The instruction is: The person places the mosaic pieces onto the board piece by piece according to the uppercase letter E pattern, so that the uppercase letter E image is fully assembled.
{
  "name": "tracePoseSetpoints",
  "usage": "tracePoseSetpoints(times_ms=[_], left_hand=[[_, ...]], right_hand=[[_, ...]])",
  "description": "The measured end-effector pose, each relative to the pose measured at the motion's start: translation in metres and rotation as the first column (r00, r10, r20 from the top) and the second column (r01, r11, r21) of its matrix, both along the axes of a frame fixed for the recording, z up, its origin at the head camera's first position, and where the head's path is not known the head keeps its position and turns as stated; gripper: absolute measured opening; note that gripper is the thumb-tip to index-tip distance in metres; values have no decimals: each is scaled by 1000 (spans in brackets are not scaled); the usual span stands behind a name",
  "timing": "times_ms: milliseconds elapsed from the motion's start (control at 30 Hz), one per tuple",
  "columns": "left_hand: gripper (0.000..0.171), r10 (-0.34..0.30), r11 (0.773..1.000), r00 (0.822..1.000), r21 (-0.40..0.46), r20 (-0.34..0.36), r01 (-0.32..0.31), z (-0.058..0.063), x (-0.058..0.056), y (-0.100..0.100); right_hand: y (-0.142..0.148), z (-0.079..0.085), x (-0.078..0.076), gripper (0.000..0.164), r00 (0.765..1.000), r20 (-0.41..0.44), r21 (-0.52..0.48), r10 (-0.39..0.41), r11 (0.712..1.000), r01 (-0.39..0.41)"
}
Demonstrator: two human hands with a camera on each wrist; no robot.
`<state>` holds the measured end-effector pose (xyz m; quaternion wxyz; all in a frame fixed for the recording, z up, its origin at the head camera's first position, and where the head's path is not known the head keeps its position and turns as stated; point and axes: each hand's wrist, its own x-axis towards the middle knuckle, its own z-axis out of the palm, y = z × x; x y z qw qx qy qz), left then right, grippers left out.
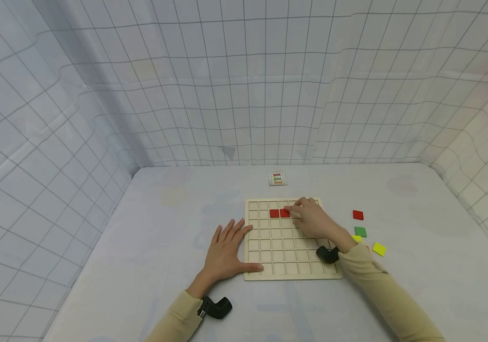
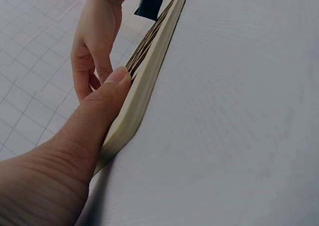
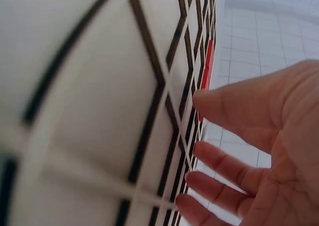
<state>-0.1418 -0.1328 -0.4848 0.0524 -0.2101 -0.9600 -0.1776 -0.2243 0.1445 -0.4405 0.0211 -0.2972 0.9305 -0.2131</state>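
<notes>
A pale square board (image 1: 283, 277) with a raised grid lies on the table. Two red square tiles (image 1: 274, 213) sit side by side in cells of its second row. My right hand (image 1: 312, 221) reaches over the board, slightly bent, a fingertip at the right-hand red tile. In the right wrist view the thumb (image 3: 239, 104) covers part of the red tiles (image 3: 208, 61); the other fingers rest low near the grid, and the index finger is mostly hidden. My left hand (image 1: 224, 256) lies spread at the board's left edge, its thumb (image 2: 117, 79) resting on the corner frame.
Right of the board lie a loose red tile (image 1: 358, 215), a green tile (image 1: 360, 232) and a yellow tile (image 1: 379, 249), with more tiles partly behind the right forearm. A small card (image 1: 277, 178) with a coloured grid lies beyond the board. Gridded cloth (image 1: 235, 85) hangs around the table.
</notes>
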Motion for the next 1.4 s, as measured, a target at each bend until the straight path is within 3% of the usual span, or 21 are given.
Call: tracePoseSetpoints(times_ms=[133, 267, 367, 533, 733, 933, 1033, 1233, 1400], left_hand=[[103, -3, 1000, 1000, 4, -1, 3, 0, 0, 0], [103, -4, 1000, 1000, 2, -5, 4, 0, 1, 0], [103, -2, 1000, 1000, 0, -6, 2, 0, 1, -1], [103, 1, 1000, 1000, 0, 0, -1, 1, 1, -1], [102, -2, 1000, 1000, 2, 4, 2, 1, 1, -1], [102, 0, 1000, 1000, 0, 1, 0, 2, 1, -1], [102, 2, 1000, 1000, -2, 2, -2, 1, 1, -1], [102, 0, 1000, 1000, 0, 0, 0, 1, 1, -1], [103, 1, 1000, 1000, -3, -2, -1, 1, 1, -1]], right_hand=[[12, -4, 0, 41, 998, 29, -65, 61, 996, -59], [29, -4, 2, 40, 993, 99, -147, 57, 988, -42], [42, -1, 4, 36, 995, 96, -164, 16, 986, 0], [65, 3, 9, 31, 988, 86, -142, -126, 980, 137], [88, 4, 12, 33, 957, 37, -65, -288, 955, 290], [106, 11, 15, 41, 905, 12, 27, -425, 905, 425], [114, 10, 15, 46, 877, 41, 59, -479, 877, 476], [123, 9, 13, 56, 837, 131, 126, -532, 846, 518], [123, 10, 13, 49, 843, 142, 128, -519, 854, 504]])
